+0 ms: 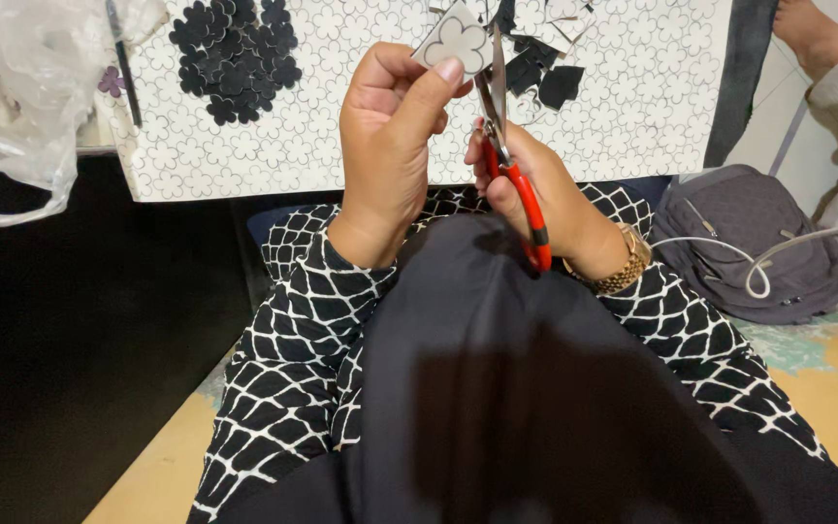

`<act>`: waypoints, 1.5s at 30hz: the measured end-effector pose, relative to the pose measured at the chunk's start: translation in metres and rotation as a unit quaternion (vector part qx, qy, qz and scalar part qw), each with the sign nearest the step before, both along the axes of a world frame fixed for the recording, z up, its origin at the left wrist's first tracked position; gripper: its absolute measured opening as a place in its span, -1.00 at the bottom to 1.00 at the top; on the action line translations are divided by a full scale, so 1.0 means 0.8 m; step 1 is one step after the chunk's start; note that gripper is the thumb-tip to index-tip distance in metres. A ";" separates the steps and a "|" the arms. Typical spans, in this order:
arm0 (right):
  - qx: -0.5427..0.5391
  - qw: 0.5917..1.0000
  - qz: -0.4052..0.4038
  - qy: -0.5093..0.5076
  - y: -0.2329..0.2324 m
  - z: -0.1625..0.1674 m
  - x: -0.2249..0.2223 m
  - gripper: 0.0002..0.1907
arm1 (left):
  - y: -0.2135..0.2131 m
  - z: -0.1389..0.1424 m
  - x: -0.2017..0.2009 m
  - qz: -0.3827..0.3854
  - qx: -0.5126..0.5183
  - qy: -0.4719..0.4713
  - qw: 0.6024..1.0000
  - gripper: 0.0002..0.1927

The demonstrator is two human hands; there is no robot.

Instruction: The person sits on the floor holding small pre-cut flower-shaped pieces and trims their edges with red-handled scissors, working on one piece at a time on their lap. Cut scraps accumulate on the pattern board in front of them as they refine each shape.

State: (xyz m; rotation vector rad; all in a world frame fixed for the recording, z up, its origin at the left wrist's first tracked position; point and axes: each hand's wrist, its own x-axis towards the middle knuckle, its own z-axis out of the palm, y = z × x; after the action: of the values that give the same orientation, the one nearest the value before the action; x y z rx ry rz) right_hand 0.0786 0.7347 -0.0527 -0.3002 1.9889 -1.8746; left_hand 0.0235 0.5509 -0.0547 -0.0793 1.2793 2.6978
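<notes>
Hidden and cut-off parts

The flower card (458, 37) runs past the top edge; the scissors' (508, 146) lower handle loop hides inside the right hand (535, 189); another person's foot (812, 29) is cropped at the top right corner.
</notes>
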 end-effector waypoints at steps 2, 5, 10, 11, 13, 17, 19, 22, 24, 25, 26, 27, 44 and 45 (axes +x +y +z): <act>-0.002 1.000 0.000 -0.005 0.000 -0.001 0.000 -0.11 | 0.004 -0.001 0.005 0.003 -0.004 -0.007 1.000 -0.82; -0.014 1.000 -0.004 -0.017 -0.002 -0.003 0.001 -0.11 | 0.009 -0.001 0.008 0.010 0.000 -0.004 1.000 -0.82; -0.028 0.999 -0.023 -0.021 -0.006 -0.006 0.004 -0.10 | 0.016 0.001 0.013 0.023 0.030 0.008 0.999 -0.84; -0.029 0.999 -0.027 -0.021 -0.007 -0.007 0.004 -0.10 | 0.017 0.001 0.014 0.025 0.033 0.005 0.999 -0.83; -0.031 0.999 -0.037 -0.020 -0.009 -0.009 0.005 -0.10 | 0.019 0.001 0.015 0.027 0.036 0.002 0.999 -0.83; -0.049 0.997 -0.053 -0.027 -0.012 -0.014 0.008 -0.10 | 0.023 0.003 0.017 0.030 0.030 -0.001 0.999 -0.83; -0.049 0.996 -0.064 -0.027 -0.013 -0.015 0.010 -0.12 | 0.026 0.005 0.018 0.030 0.028 -0.010 0.999 -0.84; -0.065 0.994 -0.080 -0.033 -0.016 -0.015 0.013 -0.19 | 0.030 0.011 0.021 0.016 0.053 -0.030 0.998 -0.84; -0.073 0.993 -0.090 -0.035 -0.018 -0.016 0.013 -0.20 | 0.031 0.015 0.024 -0.002 0.099 -0.046 0.994 -0.83; -0.077 0.992 -0.095 -0.037 -0.019 -0.015 0.014 -0.20 | 0.032 0.015 0.024 0.000 0.093 -0.042 0.995 -0.84; -0.079 0.992 -0.091 -0.039 -0.018 -0.015 0.014 -0.21 | 0.033 0.016 0.024 0.002 0.086 -0.038 0.996 -0.84; -0.081 0.992 -0.087 -0.041 -0.016 -0.013 0.014 -0.21 | 0.033 0.016 0.023 0.004 0.080 -0.033 0.996 -0.85; -0.102 0.991 -0.058 -0.070 -0.011 -0.012 0.011 -0.29 | 0.023 -0.010 0.014 0.038 -0.005 -0.001 0.999 -0.83; -0.102 0.990 -0.054 -0.075 -0.010 -0.011 0.011 -0.30 | 0.022 -0.009 0.015 0.036 -0.009 -0.003 0.999 -0.83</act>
State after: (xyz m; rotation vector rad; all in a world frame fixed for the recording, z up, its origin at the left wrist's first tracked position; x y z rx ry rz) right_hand 0.0876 0.7267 -0.0615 -0.1043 1.7487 -2.1067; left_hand 0.0357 0.5684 -0.0620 -0.1389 1.3245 2.7425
